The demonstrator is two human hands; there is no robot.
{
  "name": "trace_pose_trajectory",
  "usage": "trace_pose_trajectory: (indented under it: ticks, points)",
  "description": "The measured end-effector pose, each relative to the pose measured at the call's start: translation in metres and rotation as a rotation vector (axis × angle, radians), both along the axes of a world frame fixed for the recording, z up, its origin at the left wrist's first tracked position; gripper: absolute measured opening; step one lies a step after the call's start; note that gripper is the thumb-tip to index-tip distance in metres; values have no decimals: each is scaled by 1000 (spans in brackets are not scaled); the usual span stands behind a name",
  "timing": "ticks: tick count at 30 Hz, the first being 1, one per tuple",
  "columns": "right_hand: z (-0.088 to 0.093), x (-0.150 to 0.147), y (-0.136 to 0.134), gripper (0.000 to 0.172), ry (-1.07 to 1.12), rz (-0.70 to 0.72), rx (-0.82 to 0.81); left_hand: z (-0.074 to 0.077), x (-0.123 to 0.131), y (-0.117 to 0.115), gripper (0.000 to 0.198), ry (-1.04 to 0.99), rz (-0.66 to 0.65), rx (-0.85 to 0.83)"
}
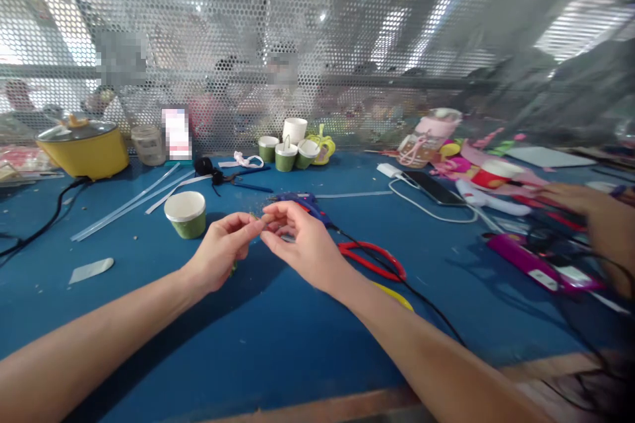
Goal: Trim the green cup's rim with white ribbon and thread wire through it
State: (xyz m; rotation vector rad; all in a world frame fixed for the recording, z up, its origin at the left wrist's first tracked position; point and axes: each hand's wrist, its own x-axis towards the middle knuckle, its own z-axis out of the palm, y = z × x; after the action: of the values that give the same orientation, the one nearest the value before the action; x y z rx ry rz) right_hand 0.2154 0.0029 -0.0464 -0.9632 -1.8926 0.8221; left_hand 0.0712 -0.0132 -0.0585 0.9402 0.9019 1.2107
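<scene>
Over the middle of the blue table, my left hand is closed in a pinch on a small thing, mostly hidden, with a bit of green showing below the fingers. My right hand is beside it, fingers bent and apart, its fingertips close to the left ones; whether it touches the small thing is unclear. Left of my hands stands a green paper cup with a white rim. Behind my right hand lies a blue glue gun, and red-handled scissors are to its right.
Small green cups, pliers and a yellow pot stand or lie toward the back mesh. Clear strips lie left. At right are a phone, a purple power strip, cables and another person's hand.
</scene>
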Motion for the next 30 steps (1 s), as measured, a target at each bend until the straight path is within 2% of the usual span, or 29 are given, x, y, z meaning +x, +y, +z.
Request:
trace_pose_trajectory:
  ticks: [5,9,13,23,27,30]
  points:
    - [10,10,7,25,132,205,-254,9,-15,-1,20,116,-376,-18]
    - [7,8,6,25,189,381,-401,10,-17,-3,18,82,-503,-47]
    - [5,4,4,21,255,468,-468,10,-17,-2,16,28,-574,-64]
    - [2,3,1,28,191,392,-404,6,-19,-2,17,-30,-617,-113]
    - [-1,3,4,43,225,443,-475,8,-21,-1,17,-60,-598,-96]
    - [-1,3,5,46,256,361,-505,8,-21,-1,18,-29,-575,-101]
